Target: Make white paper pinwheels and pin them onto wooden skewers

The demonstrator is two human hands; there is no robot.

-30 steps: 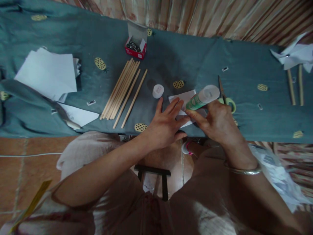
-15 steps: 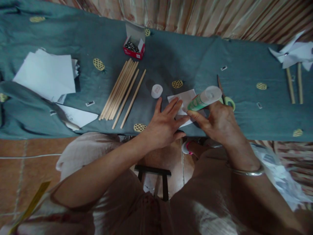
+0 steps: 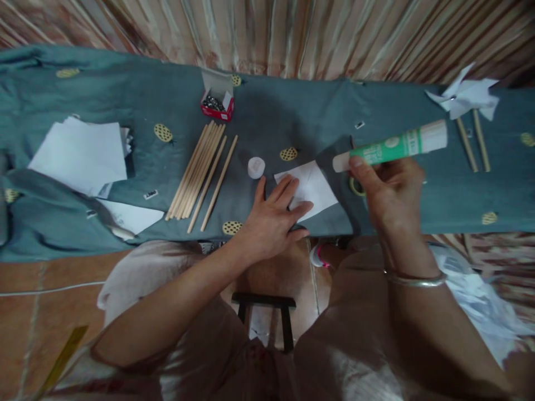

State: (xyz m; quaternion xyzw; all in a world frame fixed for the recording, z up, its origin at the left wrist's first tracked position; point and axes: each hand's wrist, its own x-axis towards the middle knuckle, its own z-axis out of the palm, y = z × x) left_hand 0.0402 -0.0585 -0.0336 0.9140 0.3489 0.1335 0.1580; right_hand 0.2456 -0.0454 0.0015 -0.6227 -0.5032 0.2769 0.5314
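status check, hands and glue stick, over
Left hand flat on paper square. Right hand holds glue stick clear of it. Cap lies left of paper.

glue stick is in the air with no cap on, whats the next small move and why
Probably carry the glue stick to the cap and close it: the right hand holds it clear of the paper, tip bare, while the left hand pins the paper flat, the cap lying just beside it.

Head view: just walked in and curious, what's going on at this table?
A person sits at a teal cloth. The left hand lies flat on a small white paper square. The right hand holds a green-and-white glue stick above the cloth. A round white cap lies beside a row of wooden sticks.
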